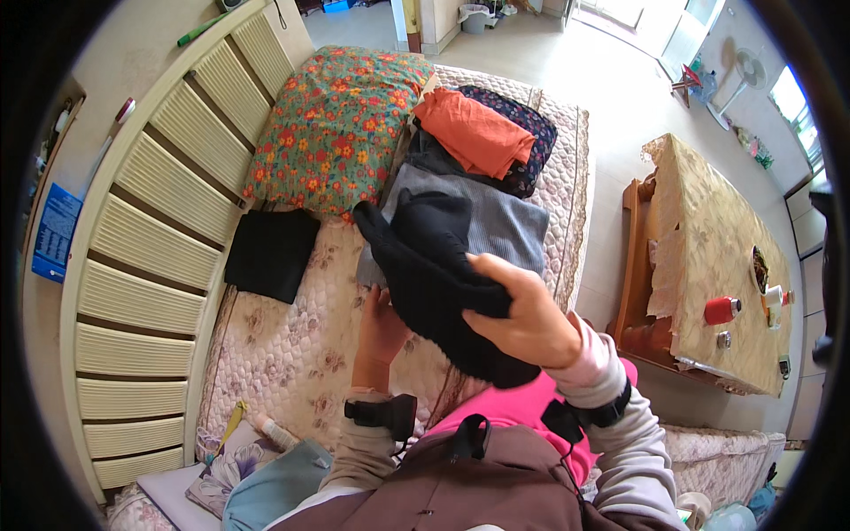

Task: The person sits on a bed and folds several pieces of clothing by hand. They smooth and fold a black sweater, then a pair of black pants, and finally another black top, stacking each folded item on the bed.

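My right hand [528,315] grips a bunched black knit garment [431,279] between thumb and fingers, holding it over the bed. Beside the lower left edge of that garment is my left hand [382,325], its fingers partly hidden; whether they grasp cloth I cannot tell. Behind the black garment lies a grey ribbed garment [508,216], spread on the quilted bedspread [299,352]. An orange folded cloth [475,133] rests on a dark patterned piece of fabric [541,129] farther back. To the left sits a folded black cloth [272,255].
A floral pillow [339,126] leans near the cream slatted headboard [153,265]. On the right, a table with a yellowish cloth [717,245] carries a red flask [722,310] and cups. Folded fabrics [272,484] and a tube [275,431] lie at the lower left.
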### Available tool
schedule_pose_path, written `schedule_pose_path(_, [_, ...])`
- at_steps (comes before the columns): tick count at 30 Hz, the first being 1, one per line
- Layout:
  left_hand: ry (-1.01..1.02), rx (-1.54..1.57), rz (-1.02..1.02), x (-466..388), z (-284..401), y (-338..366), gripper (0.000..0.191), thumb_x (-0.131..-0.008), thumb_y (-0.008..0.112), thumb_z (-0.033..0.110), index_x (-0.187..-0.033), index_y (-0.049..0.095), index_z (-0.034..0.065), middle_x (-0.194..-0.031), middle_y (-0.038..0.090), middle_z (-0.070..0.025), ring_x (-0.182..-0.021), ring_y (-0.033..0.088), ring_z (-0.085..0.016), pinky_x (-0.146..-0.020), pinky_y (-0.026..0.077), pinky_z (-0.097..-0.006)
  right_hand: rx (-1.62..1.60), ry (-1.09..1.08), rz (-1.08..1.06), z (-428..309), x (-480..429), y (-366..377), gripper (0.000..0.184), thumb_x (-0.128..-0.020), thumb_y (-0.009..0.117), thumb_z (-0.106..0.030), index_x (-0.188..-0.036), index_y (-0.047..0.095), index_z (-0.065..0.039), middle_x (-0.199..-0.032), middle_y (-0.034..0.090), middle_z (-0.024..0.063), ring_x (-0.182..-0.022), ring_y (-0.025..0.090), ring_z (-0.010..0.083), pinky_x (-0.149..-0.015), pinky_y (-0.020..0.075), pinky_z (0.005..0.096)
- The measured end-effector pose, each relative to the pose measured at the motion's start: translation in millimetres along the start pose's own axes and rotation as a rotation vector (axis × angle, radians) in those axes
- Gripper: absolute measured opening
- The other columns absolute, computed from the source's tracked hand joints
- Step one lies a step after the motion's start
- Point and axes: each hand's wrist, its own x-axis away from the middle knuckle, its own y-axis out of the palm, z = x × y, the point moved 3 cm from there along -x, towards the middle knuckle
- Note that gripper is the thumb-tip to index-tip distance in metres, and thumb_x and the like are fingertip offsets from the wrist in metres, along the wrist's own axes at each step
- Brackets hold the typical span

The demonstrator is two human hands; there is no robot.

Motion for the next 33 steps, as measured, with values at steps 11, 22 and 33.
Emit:
schedule_pose_path(11, [-0.394, -0.469, -0.398, -13.6, -104.7, 128.3, 0.054, -0.101, 0.047, 0.035, -0.147, 0.029, 0.0136, -0.136, 0.051, -0.0057, -0.122, 0.052, -0.016, -0.101, 0.044, -0.0366, -0.309, 0.174, 0.576, -89.4, 89.5, -81.1, 0.044, -0.069, 0.06, 0.007, -0.113, 0.057, 0.005, -0.106, 0.067, 0.0109, -0.096, 0.065, 0.0225, -0.093, 0.049, 0.035])
schedule_pose_path(22, [-0.34, -0.239, 0.15, 16.7, -128.8, -6.0, 0.061, -0.099, 0.048, 0.045, -0.144, 0.037, 0.0053, -0.129, 0.058, -0.0112, -0.11, 0.061, -0.021, -0.096, 0.049, -0.0377, 0.441, 0.405, -0.34, 89.1, 100.0, 83.5, 0.055, -0.08, 0.072, -0.038, -0.11, 0.051, 0.002, -0.146, 0.026, 0.0387, -0.106, 0.054, 0.0582, -0.095, 0.0477, 0.0492])
schedule_pose_path(33, [-0.582, 0.059, -0.113, 36.0, -104.9, 10.2, 0.055, -0.097, 0.057, 0.038, -0.14, 0.045, 0.0061, -0.133, 0.056, -0.0097, -0.117, 0.058, -0.022, -0.1, 0.048, -0.0351, -0.274, 0.769, 0.473, 149.9, 145.2, 26.1, 0.043, -0.088, 0.069, -0.03, -0.111, 0.047, -0.001, -0.092, 0.058, 0.0107, -0.085, 0.06, 0.0125, -0.059, 0.0511, 0.0283])
